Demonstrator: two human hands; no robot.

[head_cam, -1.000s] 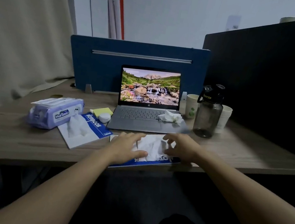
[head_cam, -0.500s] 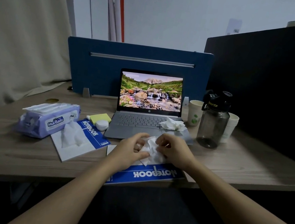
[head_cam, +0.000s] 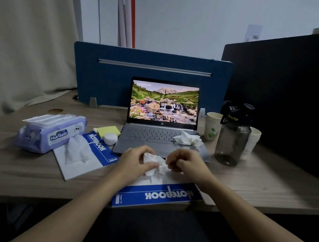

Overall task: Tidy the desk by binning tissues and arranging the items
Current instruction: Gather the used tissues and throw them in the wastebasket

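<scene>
Barely started: left hand (head_cam: pixel 135 161) and right hand (head_cam: pixel 186 162) grip first tissue (head_cam: pixel 153 166), balling it up. Two more tissues (notebook (head_cam: pixel 88 152), laptop (head_cam: pixel 164 142)) untouched, surface (head_cam: pixel 268 185) items unarranged.

We see both hands bunching a white tissue (head_cam: pixel 153 166) — left hand (head_cam: pixel 135 163) and right hand (head_cam: pixel 188 165) pinching it above the near notebook (head_cam: pixel 164 196), just before the laptop (head_cam: pixel 161 133) — another tissue (head_cam: pixel 187 139), seemingly crumpled, rests on its keyboard.
</scene>
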